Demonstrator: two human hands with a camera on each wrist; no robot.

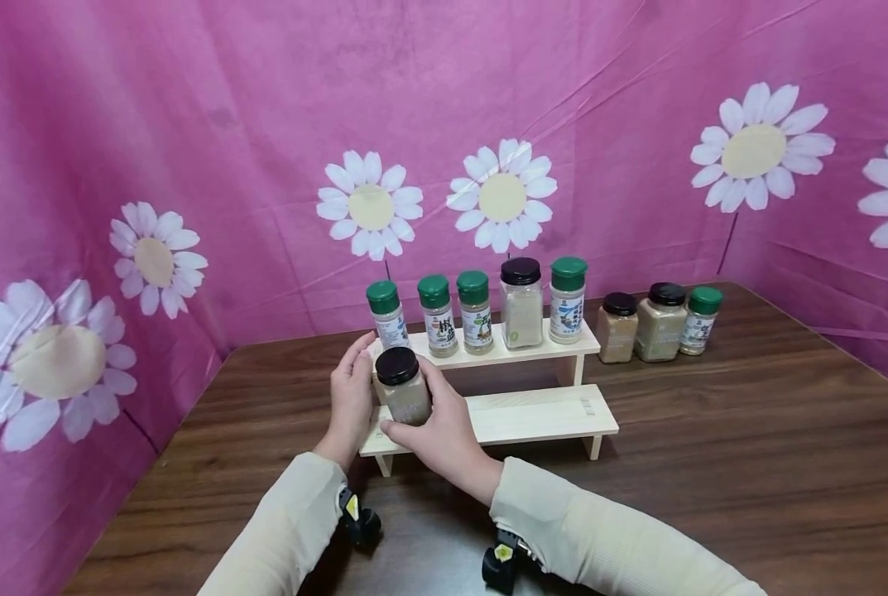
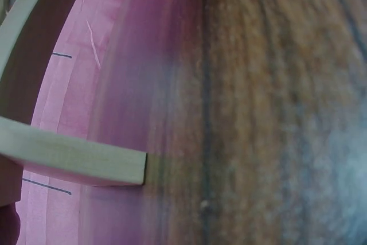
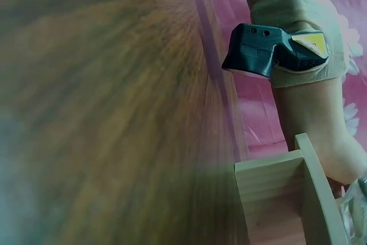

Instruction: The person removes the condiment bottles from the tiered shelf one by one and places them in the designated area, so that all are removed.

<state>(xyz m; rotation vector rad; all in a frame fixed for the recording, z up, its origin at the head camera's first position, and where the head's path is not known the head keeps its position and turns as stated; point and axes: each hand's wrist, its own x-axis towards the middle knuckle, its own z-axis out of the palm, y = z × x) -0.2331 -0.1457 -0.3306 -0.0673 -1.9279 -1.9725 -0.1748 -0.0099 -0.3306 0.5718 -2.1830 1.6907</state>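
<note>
My right hand (image 1: 447, 426) grips a square clear jar (image 1: 408, 401) with a black lid and brownish powder, thumb in front, over the left end of the lower step of a pale wooden two-step rack (image 1: 533, 415). Beside the jar, my left hand (image 1: 350, 397) is at the rack's left end, fingertips near the upper step; what its fingers press on is partly hidden. Along the upper step stand a green-capped shaker (image 1: 387, 319), two more green-capped shakers (image 1: 439, 323), a taller black-lidded jar (image 1: 521, 310) and another green-capped shaker (image 1: 567, 306).
Right of the rack, on the brown wooden table (image 1: 749, 463), stand two black-lidded jars (image 1: 661, 331) and a green-capped shaker (image 1: 699, 331). A pink cloth (image 1: 265, 99) with white flowers hangs behind and at the sides. In the left wrist view, a rack leg (image 2: 86, 156) shows close by.
</note>
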